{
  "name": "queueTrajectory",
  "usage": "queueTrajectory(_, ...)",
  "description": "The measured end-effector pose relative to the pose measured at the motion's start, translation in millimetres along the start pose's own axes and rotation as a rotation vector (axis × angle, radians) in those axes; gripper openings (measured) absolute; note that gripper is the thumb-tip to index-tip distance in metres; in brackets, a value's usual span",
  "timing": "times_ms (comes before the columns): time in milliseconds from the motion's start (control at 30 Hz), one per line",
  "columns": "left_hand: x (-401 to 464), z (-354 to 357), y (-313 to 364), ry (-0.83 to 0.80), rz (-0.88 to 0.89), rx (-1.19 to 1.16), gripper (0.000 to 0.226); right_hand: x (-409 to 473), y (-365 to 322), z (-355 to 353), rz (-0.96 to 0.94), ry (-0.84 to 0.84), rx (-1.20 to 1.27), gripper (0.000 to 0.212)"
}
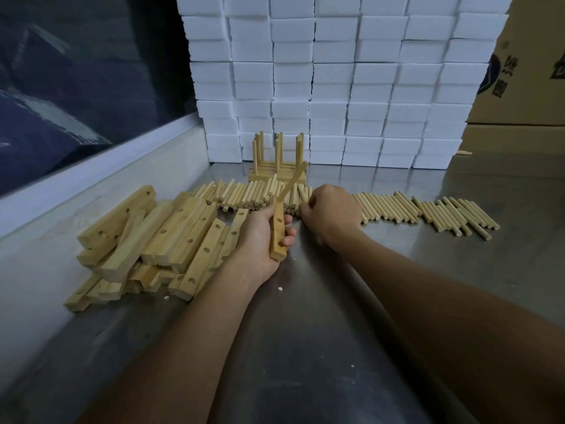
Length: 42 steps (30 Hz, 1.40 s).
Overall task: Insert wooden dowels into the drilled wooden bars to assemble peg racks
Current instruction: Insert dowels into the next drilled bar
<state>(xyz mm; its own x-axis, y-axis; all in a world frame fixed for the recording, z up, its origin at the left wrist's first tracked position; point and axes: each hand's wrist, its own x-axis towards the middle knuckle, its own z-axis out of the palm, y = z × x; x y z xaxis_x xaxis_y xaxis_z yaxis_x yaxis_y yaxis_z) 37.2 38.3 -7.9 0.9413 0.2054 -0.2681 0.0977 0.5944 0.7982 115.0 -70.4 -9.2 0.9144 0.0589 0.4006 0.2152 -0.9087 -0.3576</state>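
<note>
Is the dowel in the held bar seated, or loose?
In. One dowel sticks up at a slant from the far end of the bar the left hand grips; depth unclear.

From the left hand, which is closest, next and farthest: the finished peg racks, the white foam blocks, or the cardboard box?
1. Finished peg racks, just behind the left hand.
2. White foam blocks, stacked behind the racks.
3. Cardboard box, far back on the right.

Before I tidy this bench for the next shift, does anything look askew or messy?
The drilled bars lie in a jumbled heap at the left, crossing at odd angles. White crumbs dot the steel table by the left hand.
</note>
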Motion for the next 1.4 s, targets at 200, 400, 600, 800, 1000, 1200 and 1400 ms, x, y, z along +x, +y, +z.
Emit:
queueTrajectory(200, -1, 0, 0, -0.004, 0.018, 0.013, 0.024, -7, 5, -13, 0.087, 0.134, 0.188, 0.017)
queueTrajectory(400, -4, 2, 1, -0.018, 0.033, 0.079, 0.024, -23, 30, -32, 0.287, 0.144, 0.658, 0.012)
queueTrajectory(600, -6, 6, -1, 0.008, 0.063, 0.143, 0.028, -41, 55, -41, 0.473, 0.057, 1.297, 0.008)
queueTrajectory(800, -9, 6, -1, -0.024, 0.065, 0.117, 0.018, -40, 64, -45, 0.605, -0.041, 1.666, 0.01)
queueTrajectory(1000, -6, 6, -3, -0.006, 0.098, 0.154, 0.017, -39, 69, -44, 0.482, -0.002, 1.479, 0.01)
queueTrajectory(1200, 0, 4, -5, 0.021, 0.092, 0.196, 0.015, -46, 63, -43, 0.428, 0.054, 1.221, 0.024)
queueTrajectory(1400, -1, 5, -7, 0.045, 0.098, 0.236, 0.014, -54, 54, -36, 0.148, 0.136, 0.856, 0.017)
